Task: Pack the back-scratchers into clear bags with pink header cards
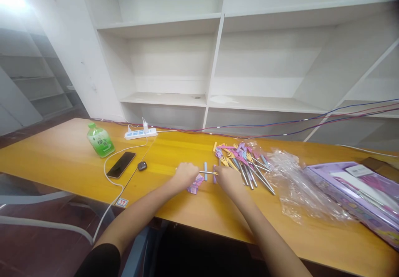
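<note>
My left hand (186, 175) is closed around one end of a slim metal-rodded back scratcher (206, 172). Its yellow tip shows beside the fingers of my right hand (229, 178), which is closed on that end. The rod spans level between both hands. A light blue tube (205, 167) stands out just beyond the rod, and a purple tube (214, 179) lies by my right fingers. Below my left hand is a pink-purple printed packet (195, 184). A heap of back scratchers (245, 163) with hand-shaped heads in purple, yellow and blue lies past my right hand.
Crumpled clear plastic wrap (301, 189) and a lilac box (352, 185) lie to the right. Leftward are a green-labelled bottle (101, 140), a phone (121, 165), a small black case (142, 166), a power strip (140, 133) and a white cable (123, 148). White shelving (168, 98) rises behind.
</note>
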Action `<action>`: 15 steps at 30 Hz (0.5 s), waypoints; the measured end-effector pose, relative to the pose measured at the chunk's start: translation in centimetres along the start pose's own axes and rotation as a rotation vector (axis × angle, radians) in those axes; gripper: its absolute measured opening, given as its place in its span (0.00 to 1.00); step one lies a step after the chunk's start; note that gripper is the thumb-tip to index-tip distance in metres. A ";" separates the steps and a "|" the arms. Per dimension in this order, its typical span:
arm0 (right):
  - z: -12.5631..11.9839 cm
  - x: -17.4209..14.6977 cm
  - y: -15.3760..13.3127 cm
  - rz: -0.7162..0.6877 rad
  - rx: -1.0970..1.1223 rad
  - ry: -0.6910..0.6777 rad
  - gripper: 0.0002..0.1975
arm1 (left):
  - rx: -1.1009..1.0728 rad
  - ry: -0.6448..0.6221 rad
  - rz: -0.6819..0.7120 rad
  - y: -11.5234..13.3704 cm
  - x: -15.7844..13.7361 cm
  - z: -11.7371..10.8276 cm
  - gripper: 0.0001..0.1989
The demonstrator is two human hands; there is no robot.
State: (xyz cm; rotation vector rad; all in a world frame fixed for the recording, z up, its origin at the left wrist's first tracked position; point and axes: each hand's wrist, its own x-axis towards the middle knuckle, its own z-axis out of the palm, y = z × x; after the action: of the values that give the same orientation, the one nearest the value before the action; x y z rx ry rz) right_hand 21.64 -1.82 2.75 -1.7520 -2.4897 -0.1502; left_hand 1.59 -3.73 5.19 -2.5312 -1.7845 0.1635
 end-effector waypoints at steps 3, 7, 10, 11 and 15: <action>-0.3 -0.3 -0.4 -0.006 0.001 -0.004 0.13 | 0.005 -0.001 0.007 0.1 0.0 0.1 0.10; -0.7 -0.6 -0.3 -0.006 0.012 -0.010 0.14 | 0.008 0.003 0.009 0.0 -0.1 0.2 0.10; -0.6 -0.8 -0.2 -0.013 0.011 -0.011 0.16 | 0.012 0.001 0.020 0.0 -0.3 0.4 0.10; -0.6 -0.9 -0.2 -0.019 0.005 -0.015 0.17 | 0.015 -0.002 0.022 0.0 -0.4 0.5 0.10; -0.8 -1.4 -0.6 -0.049 -0.021 -0.029 0.14 | 0.033 -0.016 0.013 0.4 -0.5 0.6 0.08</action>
State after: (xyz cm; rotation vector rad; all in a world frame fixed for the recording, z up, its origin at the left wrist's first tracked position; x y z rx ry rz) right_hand 21.54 -3.46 3.29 -1.7143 -2.5618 -0.1568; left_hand 1.77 -4.39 4.62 -2.5265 -1.7558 0.2124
